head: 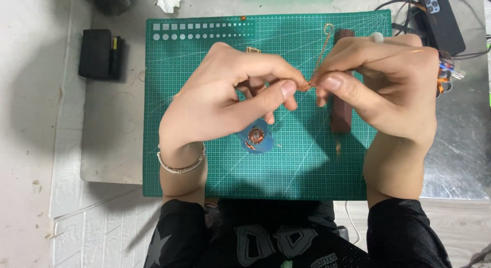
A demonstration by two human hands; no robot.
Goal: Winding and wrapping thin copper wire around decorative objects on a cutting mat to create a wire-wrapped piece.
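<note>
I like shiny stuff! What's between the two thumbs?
In the head view, a bit of thin copper wire bridges the left hand and right hand, over the green cutting mat.

- The cutting mat [317,160] looks like matt green rubbery plastic, printed with a fine pale grid.
- Under the mat, the tabletop [455,160] is dull grey metal, scuffed and faintly reflective.
- Above the mat's middle, the thin chain [322,50] pinched between both hands is shiny copper-coloured metal.
- On the mat's right part, the dark brown bar [341,117] looks like smooth wood.
- At the mat's centre, a blue disc [255,137] appears to be glossy plastic, carrying bright copper wire.
- Near the mat's lower left, the bracelet [181,165] is polished silver metal.
- Beyond the mat's upper right corner, the phone [440,22] has a smooth dark matt back.
</note>
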